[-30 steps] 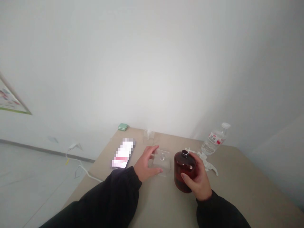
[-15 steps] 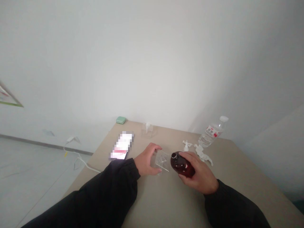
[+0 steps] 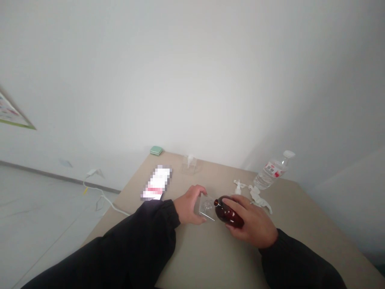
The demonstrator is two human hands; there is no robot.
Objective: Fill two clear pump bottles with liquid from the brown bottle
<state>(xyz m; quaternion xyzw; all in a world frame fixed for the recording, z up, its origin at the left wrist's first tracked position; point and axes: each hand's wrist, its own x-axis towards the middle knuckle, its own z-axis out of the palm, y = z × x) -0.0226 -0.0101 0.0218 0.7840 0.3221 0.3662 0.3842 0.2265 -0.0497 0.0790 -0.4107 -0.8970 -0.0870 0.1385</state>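
My left hand (image 3: pixel 189 205) curls around the side of a small clear plastic container (image 3: pixel 207 210) on the table, its thumb and fingers on opposite edges. Wrapped in my right hand (image 3: pixel 254 224) is a dark brown bottle (image 3: pixel 227 214) without a cap. The bottle leans left, and its open mouth sits at the container's right rim; I cannot tell whether they touch or whether any liquid flows. Just beyond the bottle lie a white nozzle-like piece (image 3: pixel 238 187) and a crumpled white item (image 3: pixel 259 198).
A clear water bottle (image 3: pixel 270 173) with a white cap stands at the back right. Near the wall are another clear container (image 3: pixel 189 164) with a white piece and a green case (image 3: pixel 156 150). A phone (image 3: pixel 158 182) lies left, above a white cable (image 3: pixel 108 200).
The brown bottle has tipped further left, bringing its mouth to the container's rim. The whole view has shifted slightly. My left hand still holds the container.
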